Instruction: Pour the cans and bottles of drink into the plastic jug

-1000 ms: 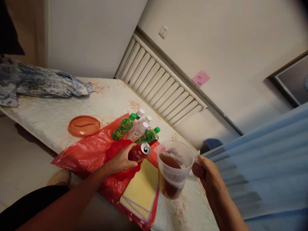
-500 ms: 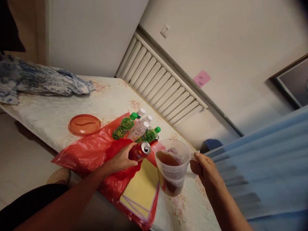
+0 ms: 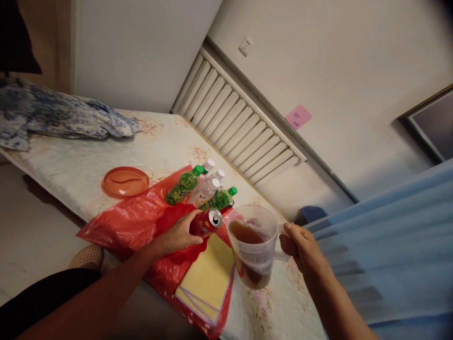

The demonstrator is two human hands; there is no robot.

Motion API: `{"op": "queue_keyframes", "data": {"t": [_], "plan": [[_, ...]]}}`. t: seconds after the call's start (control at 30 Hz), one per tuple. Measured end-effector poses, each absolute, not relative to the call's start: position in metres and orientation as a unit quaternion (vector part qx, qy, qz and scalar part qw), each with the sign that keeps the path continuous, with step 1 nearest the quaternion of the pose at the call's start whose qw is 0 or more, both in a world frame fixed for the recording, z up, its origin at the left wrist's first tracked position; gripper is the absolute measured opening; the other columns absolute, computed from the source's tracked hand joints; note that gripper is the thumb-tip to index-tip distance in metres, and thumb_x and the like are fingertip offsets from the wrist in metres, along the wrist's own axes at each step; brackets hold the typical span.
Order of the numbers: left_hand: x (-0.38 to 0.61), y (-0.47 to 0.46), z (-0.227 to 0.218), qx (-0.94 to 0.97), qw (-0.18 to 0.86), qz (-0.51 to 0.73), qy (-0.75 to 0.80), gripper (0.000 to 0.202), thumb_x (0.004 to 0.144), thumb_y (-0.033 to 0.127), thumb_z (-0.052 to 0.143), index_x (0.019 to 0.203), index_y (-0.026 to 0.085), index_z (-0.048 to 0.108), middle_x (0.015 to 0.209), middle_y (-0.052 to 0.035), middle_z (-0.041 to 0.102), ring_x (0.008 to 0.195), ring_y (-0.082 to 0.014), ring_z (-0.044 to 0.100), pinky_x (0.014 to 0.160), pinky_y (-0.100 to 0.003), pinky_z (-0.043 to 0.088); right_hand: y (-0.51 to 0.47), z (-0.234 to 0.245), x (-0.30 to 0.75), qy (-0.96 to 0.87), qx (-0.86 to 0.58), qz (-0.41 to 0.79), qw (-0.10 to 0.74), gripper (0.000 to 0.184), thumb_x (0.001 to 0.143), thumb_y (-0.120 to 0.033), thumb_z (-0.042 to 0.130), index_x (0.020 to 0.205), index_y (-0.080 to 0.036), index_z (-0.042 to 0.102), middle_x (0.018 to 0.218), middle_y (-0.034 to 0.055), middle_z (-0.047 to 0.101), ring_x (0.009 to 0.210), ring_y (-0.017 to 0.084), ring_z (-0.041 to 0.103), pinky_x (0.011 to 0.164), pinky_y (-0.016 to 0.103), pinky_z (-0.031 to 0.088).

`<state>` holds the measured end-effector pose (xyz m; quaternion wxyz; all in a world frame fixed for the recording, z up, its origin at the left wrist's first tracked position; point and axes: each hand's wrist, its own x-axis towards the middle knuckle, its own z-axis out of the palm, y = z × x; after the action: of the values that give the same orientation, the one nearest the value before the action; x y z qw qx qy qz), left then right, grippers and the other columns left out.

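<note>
My left hand [image 3: 180, 233] is wrapped round a red drink can [image 3: 204, 224], its opened top tilted toward the right. By its handle, my right hand [image 3: 301, 245] grips a clear plastic pitcher [image 3: 253, 255] partly filled with brown liquid. The pitcher is just right of the can, apart from it. Beneath the can lies a red plastic bag [image 3: 127, 226], with folded yellow cloths [image 3: 208, 278] on its right part. Behind the can stand several bottles, among them a green-capped bottle [image 3: 184, 185] and a white-capped bottle [image 3: 207, 191].
An orange plate [image 3: 125, 183] rests on the flowered tablecloth [image 3: 166, 141], left of the bottles. Crumpled blue-and-white fabric [image 3: 78, 118] lies at the far left. A white radiator [image 3: 233, 118] runs along the wall behind. On the right hangs a blue curtain [image 3: 396, 255].
The view has shifted very slightly. Both hands keep their hold on the can and the pitcher, which stay in nearly the same places.
</note>
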<state>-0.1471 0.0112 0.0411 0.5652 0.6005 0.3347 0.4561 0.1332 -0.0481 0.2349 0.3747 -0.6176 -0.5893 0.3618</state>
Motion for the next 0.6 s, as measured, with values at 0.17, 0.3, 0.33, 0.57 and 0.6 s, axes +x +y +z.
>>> {"op": "queue_keyframes", "data": {"t": [0.17,0.3,0.33,0.57,0.6], "plan": [[-0.1467,0.0119,0.0397,0.604,0.555,0.457,0.343,0.074,0.061,0.019,0.068,0.131,0.019,0.044,0.131,-0.0103,0.060,0.119,-0.0288,0.058,0.101,-0.039,0.046,-0.0464,0.2354,0.1326,-0.594,-0.621,0.354,0.368,0.057,0.080,-0.061,0.064,0.049,-0.021,0.038,0.043,-0.0069,0.029,0.042,0.007,0.020,0.043,0.025,0.014],[-0.1468,0.0120,0.0389,0.608,0.553,0.452,0.347,0.075,0.061,0.018,0.068,0.132,0.018,0.044,0.131,-0.0112,0.060,0.119,-0.0285,0.058,0.101,-0.039,0.046,-0.0458,0.2358,0.1328,-0.597,-0.624,0.353,0.359,0.057,0.079,-0.062,0.064,0.049,-0.021,0.038,0.043,-0.0073,0.028,0.043,0.006,0.019,0.043,0.025,0.014],[-0.1469,0.0119,0.0388,0.608,0.554,0.451,0.347,0.075,0.061,0.018,0.068,0.132,0.018,0.044,0.131,-0.0111,0.059,0.119,-0.0285,0.058,0.101,-0.039,0.046,-0.0456,0.2361,0.1326,-0.598,-0.624,0.354,0.357,0.057,0.079,-0.062,0.064,0.049,-0.021,0.038,0.044,-0.0073,0.028,0.043,0.006,0.019,0.043,0.025,0.014],[-0.1471,0.0111,0.0377,0.606,0.554,0.456,0.342,0.073,0.062,0.020,0.069,0.131,0.020,0.045,0.130,-0.0096,0.061,0.118,-0.0293,0.059,0.101,-0.040,0.047,-0.0432,0.2394,0.1299,-0.600,-0.624,0.358,0.349,0.056,0.079,-0.062,0.064,0.051,-0.021,0.038,0.045,-0.0078,0.027,0.043,0.006,0.019,0.043,0.024,0.014],[-0.1471,0.0112,0.0373,0.607,0.554,0.457,0.340,0.073,0.062,0.020,0.069,0.131,0.020,0.046,0.130,-0.0098,0.061,0.118,-0.0293,0.059,0.101,-0.040,0.047,-0.0430,0.2398,0.1295,-0.601,-0.624,0.358,0.348,0.056,0.079,-0.062,0.064,0.051,-0.021,0.039,0.045,-0.0078,0.027,0.043,0.006,0.019,0.043,0.024,0.014]]}}
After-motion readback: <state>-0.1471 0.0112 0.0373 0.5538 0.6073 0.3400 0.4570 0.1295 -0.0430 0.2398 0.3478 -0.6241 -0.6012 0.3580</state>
